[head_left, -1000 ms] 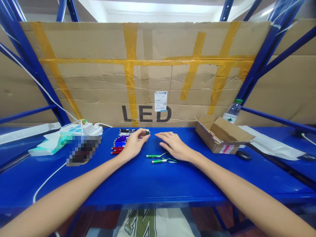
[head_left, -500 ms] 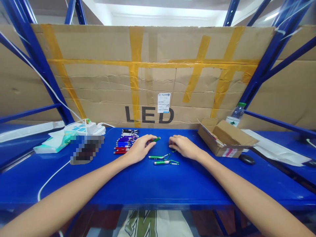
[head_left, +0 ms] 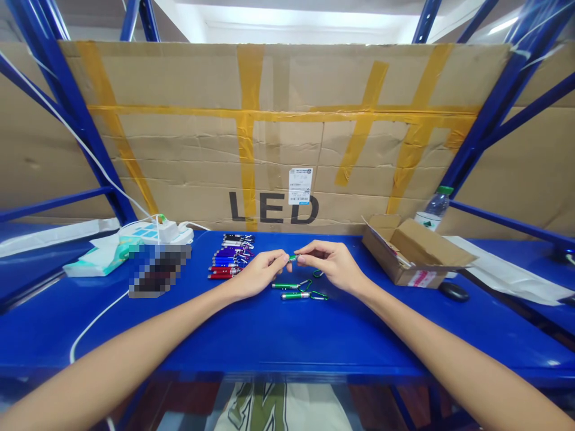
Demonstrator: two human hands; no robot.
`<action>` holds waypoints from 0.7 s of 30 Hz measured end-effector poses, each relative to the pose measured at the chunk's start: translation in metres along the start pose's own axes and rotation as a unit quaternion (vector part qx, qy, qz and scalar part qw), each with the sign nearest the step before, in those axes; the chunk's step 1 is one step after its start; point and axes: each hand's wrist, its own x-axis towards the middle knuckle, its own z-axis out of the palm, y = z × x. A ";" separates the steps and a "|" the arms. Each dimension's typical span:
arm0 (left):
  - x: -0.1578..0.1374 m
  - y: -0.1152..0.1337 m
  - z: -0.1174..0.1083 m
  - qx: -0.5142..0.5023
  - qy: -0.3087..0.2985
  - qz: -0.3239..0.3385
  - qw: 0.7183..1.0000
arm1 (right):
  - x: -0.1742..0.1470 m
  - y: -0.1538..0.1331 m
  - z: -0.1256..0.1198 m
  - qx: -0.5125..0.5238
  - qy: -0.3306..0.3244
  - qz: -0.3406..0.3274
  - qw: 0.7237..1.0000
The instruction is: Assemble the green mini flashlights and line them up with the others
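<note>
The held penlight [head_left: 293, 258] is green, the tabletop [head_left: 278, 341] blue, the cardboard panel [head_left: 296, 140] brown with yellow tape [head_left: 250, 84].

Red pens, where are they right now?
In the head view, the red pens lie left of your left hand, on the near side of the blue pens.

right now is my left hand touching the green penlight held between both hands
Touching. The head view shows the left hand with its fingertips on one end of the green penlight, no gap showing.
</note>
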 end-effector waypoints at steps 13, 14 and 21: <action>-0.001 0.006 0.004 -0.117 -0.051 -0.086 0.988 | -0.004 -0.010 -0.013 -0.351 -0.082 -0.203 0.911; -0.001 0.005 0.003 -0.084 -0.045 -0.062 0.993 | -0.005 -0.011 -0.013 -0.384 -0.086 -0.211 0.895; -0.006 0.003 -0.004 0.224 0.020 0.102 0.969 | -0.006 -0.008 -0.009 -0.420 -0.104 -0.219 0.875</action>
